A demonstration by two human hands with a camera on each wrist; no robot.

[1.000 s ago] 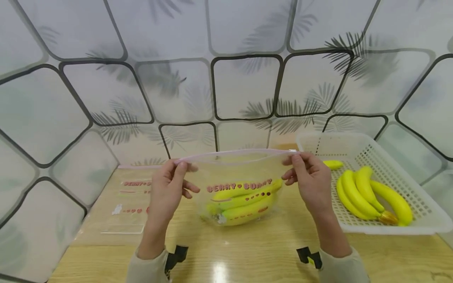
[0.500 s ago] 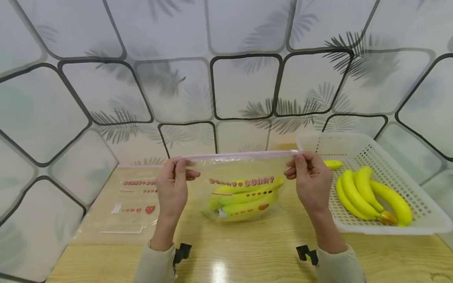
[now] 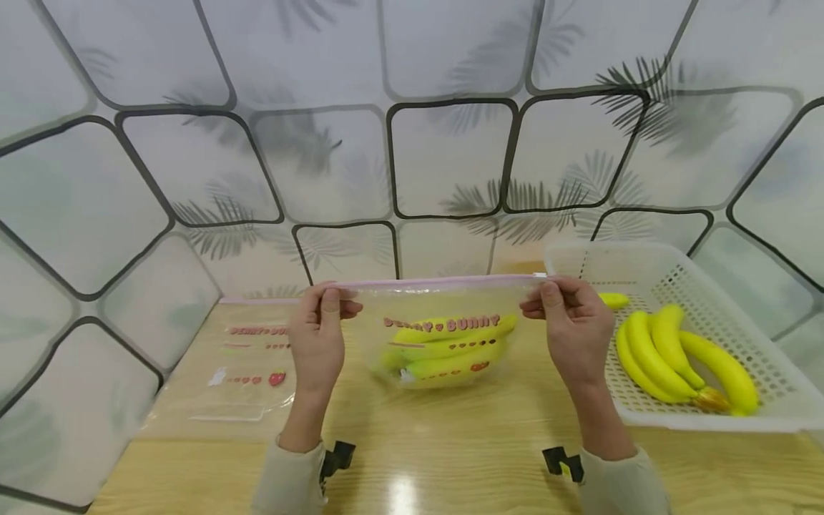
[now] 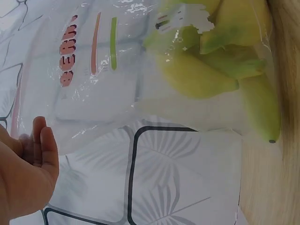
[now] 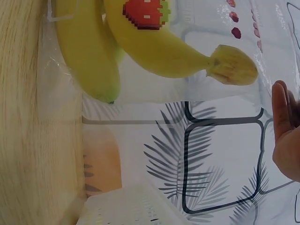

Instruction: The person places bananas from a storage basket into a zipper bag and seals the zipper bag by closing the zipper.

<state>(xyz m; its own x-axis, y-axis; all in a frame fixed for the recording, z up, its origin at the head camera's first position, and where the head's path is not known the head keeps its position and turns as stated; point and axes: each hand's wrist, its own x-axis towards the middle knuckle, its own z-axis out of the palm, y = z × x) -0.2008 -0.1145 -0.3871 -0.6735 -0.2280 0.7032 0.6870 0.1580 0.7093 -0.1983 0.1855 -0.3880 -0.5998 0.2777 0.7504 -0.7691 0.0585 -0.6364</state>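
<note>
A clear zip bag (image 3: 386, 304) with a pink top strip and "Berry Bunny" print hangs between my two hands. Inside it lies a bunch of bananas (image 3: 450, 365), also visible through the plastic in both wrist views. My left hand (image 3: 318, 343) pinches the bag's upper left corner, thumb toward me. At the upper right corner, beside the white slider (image 3: 539, 275), my right hand (image 3: 576, 329) pinches the strip. The strip is stretched straight between them. In the right wrist view, the banana stem (image 5: 233, 65) points toward my fingers.
A second flat zip bag (image 3: 238, 408) lies on the wooden table (image 3: 450, 458) at left, partly behind my left hand. To the right stands a white perforated basket (image 3: 772, 379) holding more bananas (image 3: 663, 357). A patterned wall covering (image 3: 450, 157) rises behind the table.
The bag's mouth, gaping a second ago, now lies in a straight line. My left hand has shifted slightly right, and the bag's bottom with the bananas has risen a little.
</note>
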